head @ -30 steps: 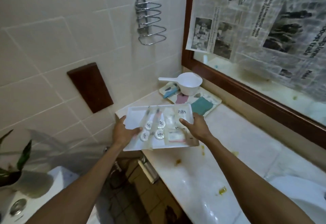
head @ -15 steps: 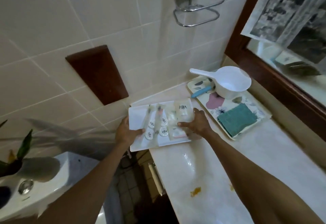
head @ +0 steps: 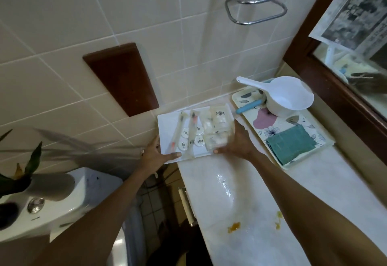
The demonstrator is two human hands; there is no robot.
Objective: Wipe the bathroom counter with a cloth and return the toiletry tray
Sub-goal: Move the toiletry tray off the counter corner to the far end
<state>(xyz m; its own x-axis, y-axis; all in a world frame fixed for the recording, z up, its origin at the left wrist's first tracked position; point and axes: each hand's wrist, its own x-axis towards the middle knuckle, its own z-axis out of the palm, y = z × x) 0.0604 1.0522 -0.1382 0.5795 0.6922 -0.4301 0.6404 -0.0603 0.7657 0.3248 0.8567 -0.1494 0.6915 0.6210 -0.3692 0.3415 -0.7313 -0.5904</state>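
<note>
Stretching beneath cream tiles (head: 62,25), a pale marble counter (head: 240,203) is marked by two yellow stains (head: 234,226); one white rectangular toiletry tray (head: 167,121) is gripped by the left hand (head: 154,154) and the right hand (head: 238,142).

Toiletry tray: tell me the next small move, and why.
Probably set the toiletry tray down at the counter end by the wall and release it: left hand and right hand both grip it, yellow stains spot the counter, and the green cloth lies unused.
</note>
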